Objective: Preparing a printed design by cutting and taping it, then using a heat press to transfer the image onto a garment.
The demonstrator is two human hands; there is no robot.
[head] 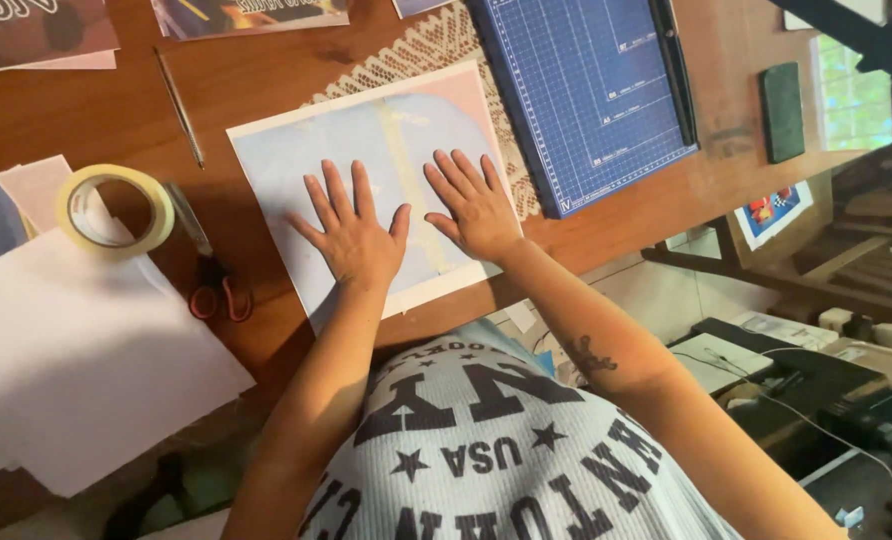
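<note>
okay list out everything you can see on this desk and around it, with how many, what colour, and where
Printed sheet: one, pale blue and pink, desk centre, under both hands.
Tape roll: one, cream, left of the sheet.
Scissors: one, red handles, beside the tape roll.
White paper stack: several sheets, lower left.
Paper trimmer: one, blue gridded, upper right.
Thin rod: one, grey, upper left; cannot tell its kind.
Dark block: one, green-black, far right.
Lace mat: one, cream, under sheet and trimmer.
Left hand: flat, fingers spread on sheet.
Right hand: flat on sheet.

Tape roll (116,210), red-handled scissors (209,268), white sheets (76,370), blue paper cutter (591,90), pencil (180,106) on wooden table (266,75).
</note>
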